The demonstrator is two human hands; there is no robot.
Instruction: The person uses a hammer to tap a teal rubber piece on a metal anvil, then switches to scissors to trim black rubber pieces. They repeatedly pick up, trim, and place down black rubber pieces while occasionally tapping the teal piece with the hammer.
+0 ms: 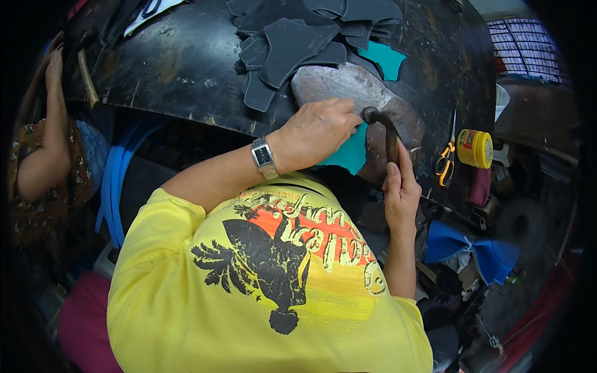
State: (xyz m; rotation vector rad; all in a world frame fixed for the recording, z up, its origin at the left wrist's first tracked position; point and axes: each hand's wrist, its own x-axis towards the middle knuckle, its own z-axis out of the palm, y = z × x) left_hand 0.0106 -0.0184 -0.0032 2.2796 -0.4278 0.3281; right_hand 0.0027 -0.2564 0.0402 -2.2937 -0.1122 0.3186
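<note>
My right hand (401, 196) is closed round the wooden handle of a hammer (392, 142). The hammer's dark round head is close to the fingertips of my left hand (323, 132). Those fingers are pinched together at the upper edge of a teal sheet piece (348, 154), which hangs partly over the table's near edge. Under both lies a worn grey-brown slab (339, 84). A second teal piece (385, 59) sits at the slab's far side, partly under dark grey pieces.
Overlapping dark grey cut pieces (289, 53) cover the far middle of the black table (168, 68). Orange-handled scissors (445, 163) and a yellow tub (474, 148) are at the right. A wooden stick (87, 78) lies left, near another person's arm (53, 137).
</note>
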